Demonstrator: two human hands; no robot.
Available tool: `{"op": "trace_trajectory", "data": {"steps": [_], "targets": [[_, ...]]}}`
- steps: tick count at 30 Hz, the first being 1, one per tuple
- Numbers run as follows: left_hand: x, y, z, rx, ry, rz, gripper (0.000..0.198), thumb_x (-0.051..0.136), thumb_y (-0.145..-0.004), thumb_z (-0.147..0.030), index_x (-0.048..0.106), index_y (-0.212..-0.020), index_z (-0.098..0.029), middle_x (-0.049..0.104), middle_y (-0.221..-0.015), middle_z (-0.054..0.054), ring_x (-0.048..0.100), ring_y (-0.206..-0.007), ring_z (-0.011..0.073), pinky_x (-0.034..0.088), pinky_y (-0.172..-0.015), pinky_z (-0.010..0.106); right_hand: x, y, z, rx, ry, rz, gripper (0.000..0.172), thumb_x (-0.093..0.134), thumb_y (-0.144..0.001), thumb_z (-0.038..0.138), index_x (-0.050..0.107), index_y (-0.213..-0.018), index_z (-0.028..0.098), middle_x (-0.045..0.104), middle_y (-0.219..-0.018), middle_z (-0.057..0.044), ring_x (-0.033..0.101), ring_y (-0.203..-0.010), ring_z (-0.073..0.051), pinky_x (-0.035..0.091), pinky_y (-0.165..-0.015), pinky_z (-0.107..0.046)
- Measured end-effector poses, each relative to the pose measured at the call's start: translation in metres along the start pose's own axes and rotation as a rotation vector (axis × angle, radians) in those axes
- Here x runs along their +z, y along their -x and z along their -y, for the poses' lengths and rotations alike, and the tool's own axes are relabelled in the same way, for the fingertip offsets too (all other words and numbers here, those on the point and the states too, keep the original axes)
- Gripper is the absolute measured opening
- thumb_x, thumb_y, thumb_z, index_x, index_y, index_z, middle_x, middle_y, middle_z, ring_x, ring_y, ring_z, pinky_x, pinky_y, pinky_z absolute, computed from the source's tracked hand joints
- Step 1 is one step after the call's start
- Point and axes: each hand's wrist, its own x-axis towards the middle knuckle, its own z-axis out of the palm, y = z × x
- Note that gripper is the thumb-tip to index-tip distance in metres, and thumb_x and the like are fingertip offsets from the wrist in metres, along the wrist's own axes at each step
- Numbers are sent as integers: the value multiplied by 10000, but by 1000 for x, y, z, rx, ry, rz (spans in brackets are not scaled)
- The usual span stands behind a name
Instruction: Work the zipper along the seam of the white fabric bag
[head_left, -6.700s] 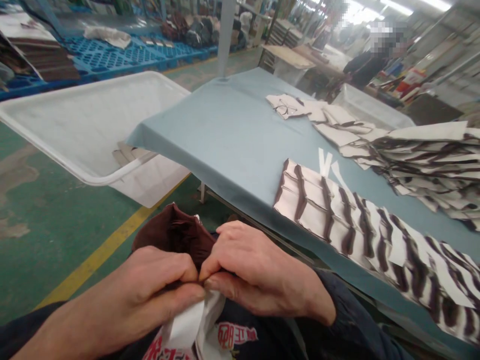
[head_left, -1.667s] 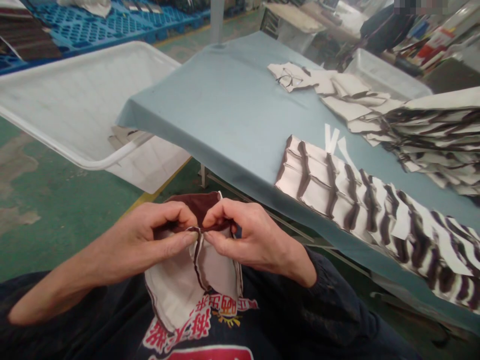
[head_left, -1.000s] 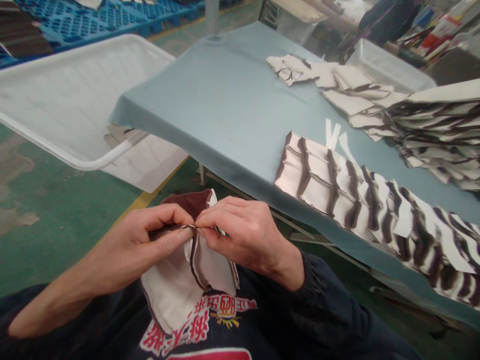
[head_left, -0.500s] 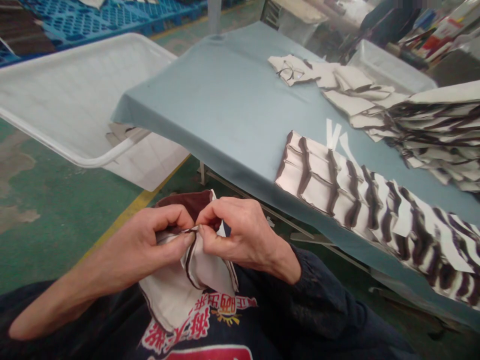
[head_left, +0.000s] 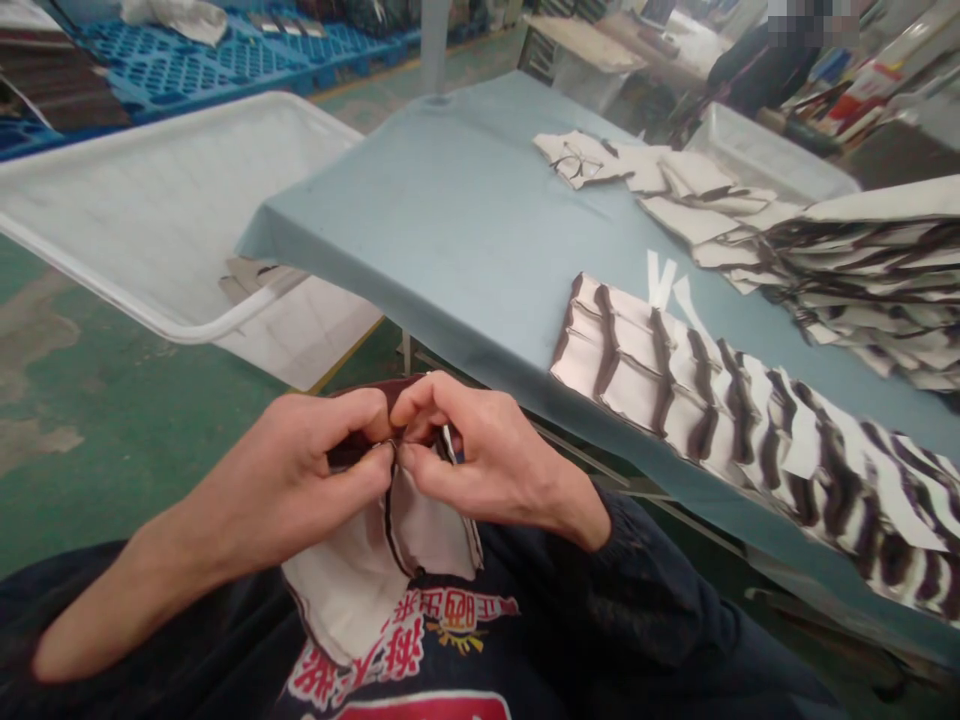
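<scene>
Close to my body I hold a cream fabric piece (head_left: 349,585) with dark brown edging and a brown inner side. My left hand (head_left: 319,465) pinches its upper edge between thumb and forefinger. Right beside it, my right hand (head_left: 480,450) pinches the same edge, the fingertips of both hands nearly touching. A dark seam runs down from the pinched spot. Whatever small detail lies between the fingertips is hidden. The lower part of the fabric hangs against a dark apron (head_left: 465,665) with printed lettering.
A blue-grey covered table (head_left: 420,220) carries a row of folded cream-and-brown pieces (head_left: 637,350) with white strips, a larger pile (head_left: 862,260) and glasses (head_left: 577,160). A white tub (head_left: 172,200) stands left. Behind are a blue pallet (head_left: 225,65), a clear bin (head_left: 772,155) and another person (head_left: 772,65).
Both hands stay pinched on the fabric and have drawn slightly closer together, covering more of its brown upper part. The view has tilted up a little.
</scene>
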Motion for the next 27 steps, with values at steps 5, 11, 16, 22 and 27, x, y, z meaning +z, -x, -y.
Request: {"op": "trace_trajectory", "data": {"steps": [5,11,16,22,27], "targets": [[0,7,9,89,-11,-49,297,524,-1043,-186,607,-760,-223,555,-649,-97,493,-551,73,356,-539,192,-6,-11,5,131,-108,129,245,693,-896,247,648,-1137,247,833,-1051,-18,776,-921,-203,580,-839,-329],[-1,22,12,-5,-93,-56,202,570,-1146,-249,731,-1025,-233,738,-834,-53,661,-681,125,483,-673,239,-6,-16,8,123,106,113,77,671,-870,284,605,-854,246,653,-772,26,538,-722,-163,390,-720,-332],[-3,22,13,122,-95,-42,230,529,-1158,-173,699,-1032,-265,730,-848,-71,666,-669,110,512,-670,190,-7,-16,2,121,-205,180,146,649,-853,317,536,-783,255,489,-696,72,457,-674,-135,363,-680,-306],[-4,15,14,305,-128,-69,261,507,-1148,-124,674,-1052,-300,738,-771,-90,685,-579,114,509,-586,202,-6,-16,-7,299,-655,323,181,714,-860,352,580,-769,271,445,-663,75,355,-619,-141,282,-579,-315],[1,23,23,401,-307,-53,299,431,-1244,-207,654,-1076,-316,765,-791,-62,708,-606,150,494,-568,288,4,-11,-13,375,-811,300,189,693,-894,342,619,-741,259,459,-671,50,343,-610,-148,251,-562,-331]]}}
